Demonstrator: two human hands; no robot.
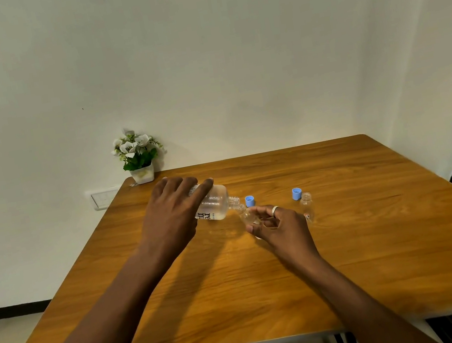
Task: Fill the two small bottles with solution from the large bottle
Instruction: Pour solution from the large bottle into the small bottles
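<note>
My left hand [173, 214] grips the large clear bottle [215, 206], tipped on its side with its open neck pointing right and down. That neck meets the mouth of a small clear bottle [247, 216], which my right hand [278, 227] holds tilted above the wooden table [269, 284]. Most of this small bottle is hidden by my fingers. A second small bottle [307, 207] stands upright and uncapped just right of my right hand. Two blue caps lie on the table: one [250, 201] behind the held bottle, the other [297, 193] behind the standing one.
A small white pot of artificial flowers [139, 156] stands at the table's far left corner against the wall. A wall switch plate [102, 198] sits left of the table. Dark table legs show under the near edge.
</note>
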